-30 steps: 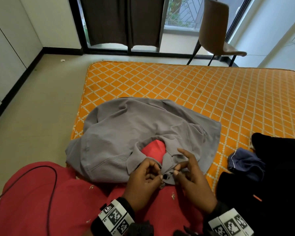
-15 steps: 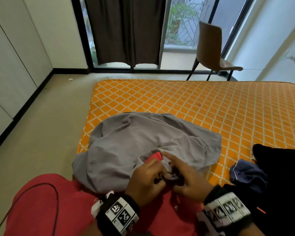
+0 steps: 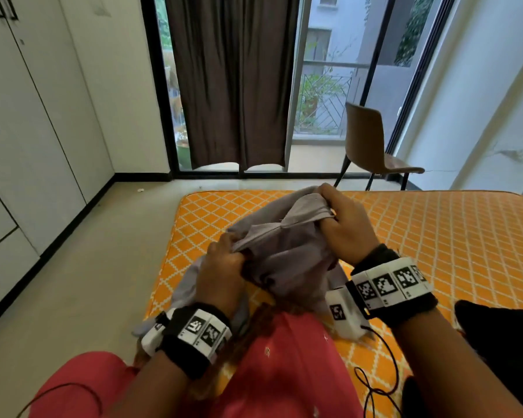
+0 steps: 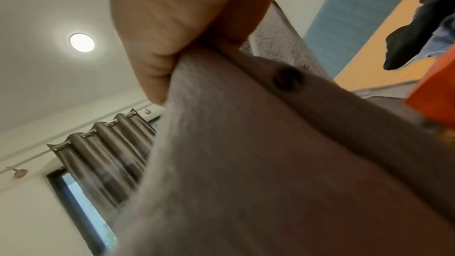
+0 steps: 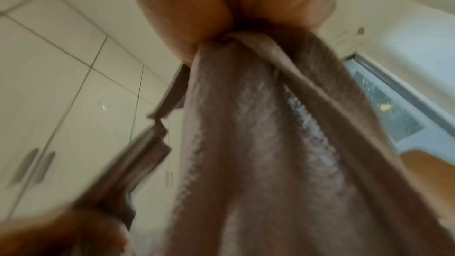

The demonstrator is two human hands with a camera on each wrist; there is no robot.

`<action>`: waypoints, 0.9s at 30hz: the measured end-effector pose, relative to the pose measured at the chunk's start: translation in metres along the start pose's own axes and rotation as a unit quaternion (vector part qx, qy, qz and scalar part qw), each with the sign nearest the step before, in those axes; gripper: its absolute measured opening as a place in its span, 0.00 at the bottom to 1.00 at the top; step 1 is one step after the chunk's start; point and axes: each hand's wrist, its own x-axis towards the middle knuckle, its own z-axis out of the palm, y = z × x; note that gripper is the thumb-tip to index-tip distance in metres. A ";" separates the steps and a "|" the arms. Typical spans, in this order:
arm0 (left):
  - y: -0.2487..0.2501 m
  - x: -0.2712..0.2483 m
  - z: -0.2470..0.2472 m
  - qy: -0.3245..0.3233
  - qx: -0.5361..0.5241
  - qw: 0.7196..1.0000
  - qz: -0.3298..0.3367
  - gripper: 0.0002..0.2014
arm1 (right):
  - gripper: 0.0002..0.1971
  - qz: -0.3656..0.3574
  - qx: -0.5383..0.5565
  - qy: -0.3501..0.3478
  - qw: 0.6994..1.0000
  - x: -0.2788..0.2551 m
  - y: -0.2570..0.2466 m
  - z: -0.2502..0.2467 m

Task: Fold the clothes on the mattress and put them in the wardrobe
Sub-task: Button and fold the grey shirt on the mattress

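Note:
A grey button-up shirt (image 3: pixel 287 251) is lifted off the orange patterned mattress (image 3: pixel 435 236), bunched between both hands. My left hand (image 3: pixel 224 260) grips its near left part, fingers curled round the cloth. My right hand (image 3: pixel 341 218) holds a higher fold, further out. In the left wrist view the grey shirt (image 4: pixel 246 153) fills the frame and a dark button (image 4: pixel 286 81) shows below my thumb. The right wrist view shows the grey shirt (image 5: pixel 258 143) hanging from my closed fingers. The shirt's lower end trails onto the mattress edge.
A pile of dark clothes (image 3: pixel 501 336) lies on the mattress at the right. White wardrobe doors (image 3: pixel 27 131) line the left wall. A brown chair (image 3: pixel 372 146) stands beyond the mattress by the glass door with a dark curtain (image 3: pixel 233 79). Bare floor (image 3: pixel 88 267) lies to the left.
The hands went from working at the shirt's collar and button low near my lap to gripping the cloth and raising it off the mattress. My view tilted upward.

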 end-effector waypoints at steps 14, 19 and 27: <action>-0.033 -0.104 -0.005 -0.263 -0.002 0.964 0.050 0.15 | 0.37 0.120 -0.101 -0.021 0.987 -0.135 0.069 -0.038; -0.009 -0.139 0.010 -0.266 -0.027 0.963 0.040 0.36 | 0.12 0.346 -0.038 -0.112 0.931 -0.236 0.097 -0.010; 0.017 -0.124 0.066 -0.290 -0.094 0.946 0.110 0.18 | 0.04 0.360 0.332 0.013 0.872 -0.223 0.063 0.000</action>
